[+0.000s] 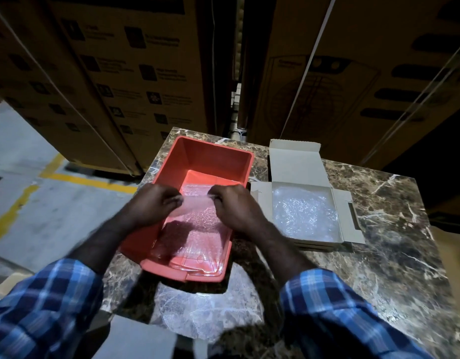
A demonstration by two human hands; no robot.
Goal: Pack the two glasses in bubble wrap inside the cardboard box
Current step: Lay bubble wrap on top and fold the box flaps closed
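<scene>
My left hand (154, 203) and my right hand (234, 204) each pinch a top corner of a clear bubble wrap sheet (198, 221), held stretched over the red plastic tub (218, 156). The sheet hangs down toward the tub's near end. To the right lies the open cardboard box (296, 161), with a bubble-wrapped bundle (304, 213) inside it. Whether a glass is in that bundle cannot be told. No bare glass is visible.
Another piece of bubble wrap (208, 312) lies on the marble table (394, 229) at its near edge. Tall stacked cartons (135, 73) stand close behind the table. Concrete floor with yellow lines (68, 177) lies to the left.
</scene>
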